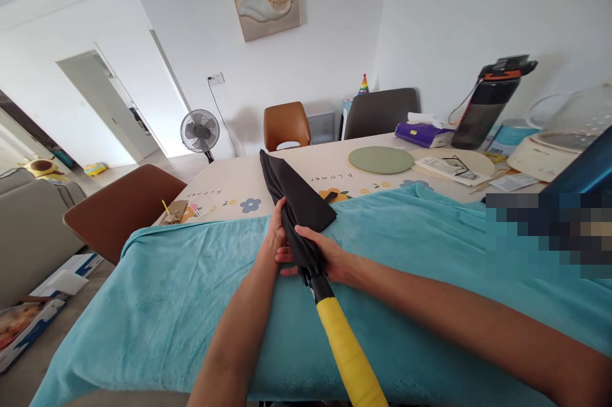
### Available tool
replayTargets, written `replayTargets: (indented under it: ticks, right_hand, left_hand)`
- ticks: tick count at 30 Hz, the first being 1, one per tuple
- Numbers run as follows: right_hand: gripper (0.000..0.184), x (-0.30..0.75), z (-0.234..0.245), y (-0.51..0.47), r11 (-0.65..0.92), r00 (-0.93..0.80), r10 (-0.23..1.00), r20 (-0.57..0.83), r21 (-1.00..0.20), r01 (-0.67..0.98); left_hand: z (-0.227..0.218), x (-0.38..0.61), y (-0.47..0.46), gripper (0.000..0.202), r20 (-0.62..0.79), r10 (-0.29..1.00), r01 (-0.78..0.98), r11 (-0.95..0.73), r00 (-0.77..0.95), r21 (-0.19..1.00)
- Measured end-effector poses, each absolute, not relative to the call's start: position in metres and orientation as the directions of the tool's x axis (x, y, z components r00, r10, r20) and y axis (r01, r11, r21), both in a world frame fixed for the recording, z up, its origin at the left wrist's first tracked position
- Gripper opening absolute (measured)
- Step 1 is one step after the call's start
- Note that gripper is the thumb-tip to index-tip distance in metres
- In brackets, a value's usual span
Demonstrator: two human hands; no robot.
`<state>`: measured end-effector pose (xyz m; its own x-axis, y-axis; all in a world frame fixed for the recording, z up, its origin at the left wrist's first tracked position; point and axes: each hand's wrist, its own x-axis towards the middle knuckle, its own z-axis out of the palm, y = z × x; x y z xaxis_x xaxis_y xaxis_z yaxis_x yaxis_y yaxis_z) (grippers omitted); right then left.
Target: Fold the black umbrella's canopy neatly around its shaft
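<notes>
A folded black umbrella [291,193] with a yellow handle [347,351] lies over a teal blanket [182,305] on the table, its tip pointing away from me. My left hand [276,235] wraps around the left side of the gathered black canopy near the shaft. My right hand [325,255] grips the canopy from the right, just above the handle. Both hands are closed on the fabric, close together.
Beyond the blanket, the table's floral cloth [229,193] carries a green round mat [381,159], glasses on a paper [456,166], a purple tissue box [423,134], a dark bottle [488,104] and a white cooker [549,155]. Brown chairs [122,206] stand left; a fan [199,133] behind.
</notes>
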<state>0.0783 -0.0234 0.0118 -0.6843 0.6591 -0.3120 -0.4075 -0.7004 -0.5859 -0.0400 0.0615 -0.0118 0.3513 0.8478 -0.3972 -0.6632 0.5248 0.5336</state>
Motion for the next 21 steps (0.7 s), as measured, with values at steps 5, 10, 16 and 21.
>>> replayTargets:
  ticks: [5, 10, 16, 21]
  right_hand:
    - [0.013, 0.064, 0.011, -0.034, -0.680, -0.540, 0.717, -0.442, -0.612, -0.403]
    - [0.013, 0.075, 0.004, -0.025, -0.657, -0.483, 0.745, -0.460, -0.629, -0.415]
    - [0.013, 0.087, -0.004, -0.021, -0.640, -0.489, 0.759, -0.430, -0.630, -0.439]
    - [0.014, 0.088, 0.000, -0.024, -0.665, -0.488, 0.741, -0.461, -0.607, -0.436]
  left_hand:
    - [-0.013, -0.036, 0.066, 0.035, -0.379, 0.823, -0.630, 0.567, 0.423, 0.530]
    - [-0.009, -0.019, 0.074, 0.035, -0.412, 0.845, -0.532, 0.535, 0.341, 0.656]
    - [-0.004, -0.025, 0.074, 0.032, -0.161, 0.941, -0.147, 0.122, -0.296, 0.982]
    - [0.018, -0.032, 0.067, 0.030, 0.188, 0.929, 0.088, -0.168, -0.319, 0.982]
